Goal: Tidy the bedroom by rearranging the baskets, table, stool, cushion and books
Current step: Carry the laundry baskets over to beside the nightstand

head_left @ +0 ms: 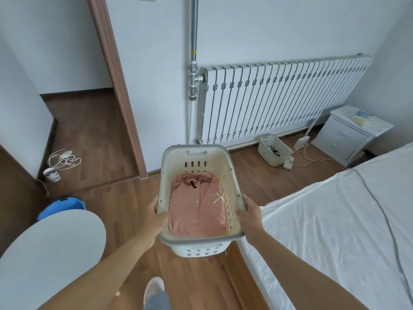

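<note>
A white laundry basket (196,155) with a grey rim hangs in the air in front of me, above the wooden floor. A folded pink garment (196,206) lies inside it. My left hand (157,214) grips the basket's left rim and my right hand (249,214) grips its right rim. A smaller cream basket (273,149) with dark items sits on the floor under the radiator. Books (363,117) lie on the white bedside table (348,135) at the far right. A round white table top (49,253) fills the lower left.
A bed with a white sheet (335,220) fills the right side. A long white radiator (286,97) lines the far wall. Chargers and cables (301,153) trail on the floor near it. A blue bucket (61,206) and a coiled cord (63,158) lie at the left by the doorway.
</note>
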Demonstrator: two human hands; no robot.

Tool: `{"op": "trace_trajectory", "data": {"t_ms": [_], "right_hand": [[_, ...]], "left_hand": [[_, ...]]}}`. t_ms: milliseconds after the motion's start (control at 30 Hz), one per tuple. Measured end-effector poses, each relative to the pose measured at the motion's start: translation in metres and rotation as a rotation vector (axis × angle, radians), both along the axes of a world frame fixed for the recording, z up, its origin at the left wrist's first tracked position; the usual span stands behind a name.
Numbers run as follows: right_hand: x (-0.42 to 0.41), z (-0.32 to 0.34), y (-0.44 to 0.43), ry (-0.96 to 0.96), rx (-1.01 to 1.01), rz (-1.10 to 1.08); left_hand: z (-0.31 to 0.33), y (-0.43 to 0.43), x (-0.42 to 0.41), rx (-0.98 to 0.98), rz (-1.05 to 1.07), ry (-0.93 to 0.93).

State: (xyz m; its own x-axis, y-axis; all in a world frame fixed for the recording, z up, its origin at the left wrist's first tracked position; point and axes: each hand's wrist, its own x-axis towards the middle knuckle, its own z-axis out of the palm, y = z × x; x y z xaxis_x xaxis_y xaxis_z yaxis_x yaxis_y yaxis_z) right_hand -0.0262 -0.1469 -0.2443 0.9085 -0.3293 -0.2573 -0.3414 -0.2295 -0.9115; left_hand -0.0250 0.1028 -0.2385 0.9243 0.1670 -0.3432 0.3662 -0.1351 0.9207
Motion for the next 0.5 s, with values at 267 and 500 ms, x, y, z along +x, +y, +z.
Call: {"op": "trace_trajectory", "data": {"t_ms": [267, 500], "right_hand": [[0.116, 0.000, 0.040, -0.008, 0.002, -0.105], [0.199, -0.003, 0.058, -0.004, 0.045, -0.223]], "left_hand": [[-0.002, 0.041, 0.141, 0.026, -0.099, 0.000], [0.002, 0.055, 0.253, 0.092, -0.206, -0.019]]}}
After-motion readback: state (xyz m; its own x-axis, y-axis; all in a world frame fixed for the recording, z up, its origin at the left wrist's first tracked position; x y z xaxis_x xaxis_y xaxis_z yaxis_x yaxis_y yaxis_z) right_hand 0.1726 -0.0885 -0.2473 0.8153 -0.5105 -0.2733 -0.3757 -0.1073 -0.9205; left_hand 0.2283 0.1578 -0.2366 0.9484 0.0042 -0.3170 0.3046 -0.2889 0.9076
